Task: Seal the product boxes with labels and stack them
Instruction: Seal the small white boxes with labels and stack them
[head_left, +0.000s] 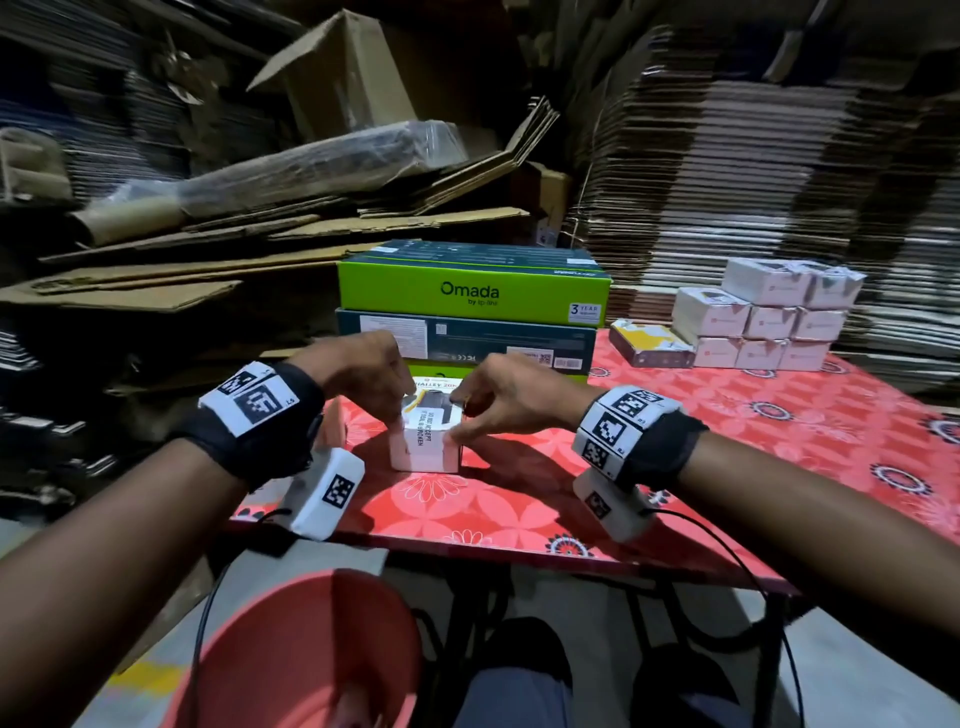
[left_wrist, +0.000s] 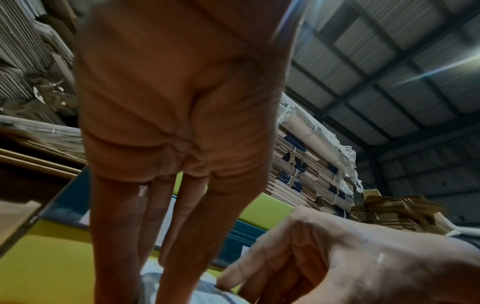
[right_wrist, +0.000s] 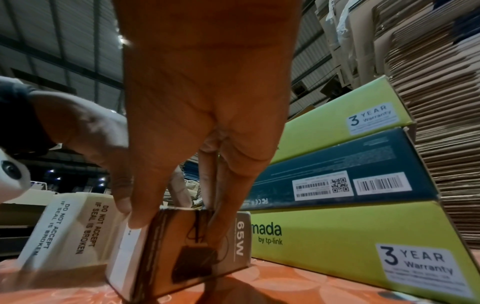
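A small white product box (head_left: 415, 457) stands on the red floral table (head_left: 701, 441) in front of me. A seal label (head_left: 423, 434) reading "DO NOT ACCEPT IF SEAL IS BROKEN" runs over its top and down its front. My left hand (head_left: 387, 395) comes down on the box's top left, fingers (left_wrist: 161, 226) straight and thumb on a white side. My right hand (head_left: 470, 415) pinches the right side between thumb and fingers. The right wrist view shows this right hand (right_wrist: 155, 195) on a box (right_wrist: 187, 246) marked 65W, next to a cream face (right_wrist: 64, 230) with the same seal words.
Three flat Omada boxes (head_left: 472, 291) are stacked just behind the hands. Sealed white boxes (head_left: 769, 322) are piled at the table's back right, with a yellow-and-white box (head_left: 649, 343) beside them. Flattened cardboard (head_left: 753, 156) rises all round. A pink tub (head_left: 301, 649) sits below the near edge.
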